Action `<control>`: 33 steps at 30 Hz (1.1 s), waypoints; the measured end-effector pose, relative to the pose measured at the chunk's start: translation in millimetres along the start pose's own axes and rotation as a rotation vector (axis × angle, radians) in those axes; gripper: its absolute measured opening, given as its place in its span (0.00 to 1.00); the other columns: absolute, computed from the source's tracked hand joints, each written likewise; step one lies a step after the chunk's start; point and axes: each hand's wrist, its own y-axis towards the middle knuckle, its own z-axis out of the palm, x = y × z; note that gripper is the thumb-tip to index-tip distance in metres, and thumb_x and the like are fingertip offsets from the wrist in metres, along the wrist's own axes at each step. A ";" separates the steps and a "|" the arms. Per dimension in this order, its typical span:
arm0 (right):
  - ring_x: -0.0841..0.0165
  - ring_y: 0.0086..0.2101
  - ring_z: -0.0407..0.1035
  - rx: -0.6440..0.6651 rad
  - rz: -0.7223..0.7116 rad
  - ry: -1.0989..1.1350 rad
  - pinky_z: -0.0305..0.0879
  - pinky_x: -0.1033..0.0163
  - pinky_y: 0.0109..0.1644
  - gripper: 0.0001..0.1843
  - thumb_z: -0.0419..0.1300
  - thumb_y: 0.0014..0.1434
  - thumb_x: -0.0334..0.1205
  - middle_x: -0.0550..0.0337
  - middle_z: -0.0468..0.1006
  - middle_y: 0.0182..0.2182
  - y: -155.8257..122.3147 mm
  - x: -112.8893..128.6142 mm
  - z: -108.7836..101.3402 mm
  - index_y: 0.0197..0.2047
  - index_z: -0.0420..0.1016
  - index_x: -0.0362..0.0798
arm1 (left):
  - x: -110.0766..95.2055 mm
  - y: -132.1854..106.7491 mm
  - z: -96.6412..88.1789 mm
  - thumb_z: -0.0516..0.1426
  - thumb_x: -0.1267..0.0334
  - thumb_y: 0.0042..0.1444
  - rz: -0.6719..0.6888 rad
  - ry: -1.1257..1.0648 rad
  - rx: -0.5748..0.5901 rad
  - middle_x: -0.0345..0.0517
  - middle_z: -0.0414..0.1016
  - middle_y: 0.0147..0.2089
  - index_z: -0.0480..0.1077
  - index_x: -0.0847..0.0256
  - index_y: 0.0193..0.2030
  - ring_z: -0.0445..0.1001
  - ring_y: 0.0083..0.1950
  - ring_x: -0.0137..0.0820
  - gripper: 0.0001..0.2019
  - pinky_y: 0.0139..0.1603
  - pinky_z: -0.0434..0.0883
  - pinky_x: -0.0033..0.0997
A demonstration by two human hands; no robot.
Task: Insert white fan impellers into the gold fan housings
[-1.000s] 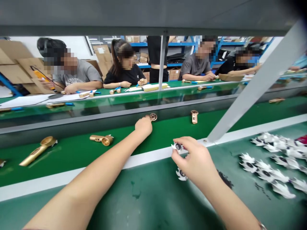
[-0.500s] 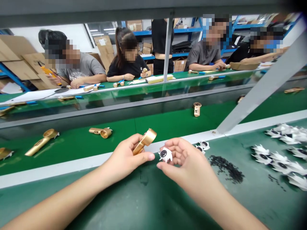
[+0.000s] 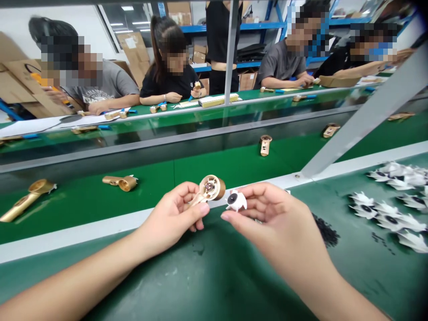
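Note:
My left hand (image 3: 180, 209) is closed around the handle of a gold handheld fan housing (image 3: 218, 189). Its round head is turned so that the open inside, with a small motor at the centre, faces me. Just to the right, my right hand (image 3: 267, 207) pinches a white fan impeller (image 3: 238, 201) with a black hub between thumb and fingers. A small gap separates impeller and housing. Past my right hand lies a pile of small black parts (image 3: 326, 231), partly hidden by the hand. Rows of white impellers (image 3: 394, 220) rest farther right on the green work surface.
Beyond a pale rail (image 3: 100, 225) runs a green conveyor belt (image 3: 197, 165) carrying gold housings (image 3: 122, 182), one (image 3: 265, 145) standing mid-belt. A slanted grey post (image 3: 361, 98) rises at the right. Several people sit along the far bench (image 3: 187, 104).
The gold housing has been turned in my left hand, so its open inside now shows. My right hand and the impeller have come nearer to it. The view has shifted; belt housings appear farther left.

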 end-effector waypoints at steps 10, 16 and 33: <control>0.63 0.33 0.82 0.064 -0.005 0.018 0.81 0.62 0.38 0.10 0.72 0.47 0.36 0.57 0.86 0.33 -6.8 -5.3 10.2 0.34 0.78 0.50 | 0.0 -12.7 7.7 0.54 0.63 0.67 0.376 0.659 -0.115 0.43 0.69 0.43 0.68 0.56 0.48 0.69 0.44 0.31 0.05 0.45 0.67 0.32; 0.63 0.31 0.81 0.047 0.034 0.037 0.81 0.63 0.36 0.12 0.74 0.45 0.38 0.59 0.85 0.29 -7.6 -7.5 9.8 0.33 0.76 0.51 | -0.6 -16.6 8.1 0.51 0.67 0.68 0.431 0.732 -0.075 0.44 0.66 0.43 0.67 0.59 0.48 0.67 0.43 0.29 0.06 0.42 0.67 0.28; 0.61 0.35 0.82 0.064 0.272 0.220 0.79 0.60 0.43 0.65 0.77 0.41 0.38 0.62 0.86 0.32 -3.7 -1.5 6.5 0.74 0.44 0.51 | 14.8 -11.2 5.2 0.47 0.75 0.62 0.566 1.107 -0.118 0.48 0.71 0.47 0.52 0.57 0.65 0.77 0.41 0.35 0.25 0.40 0.77 0.33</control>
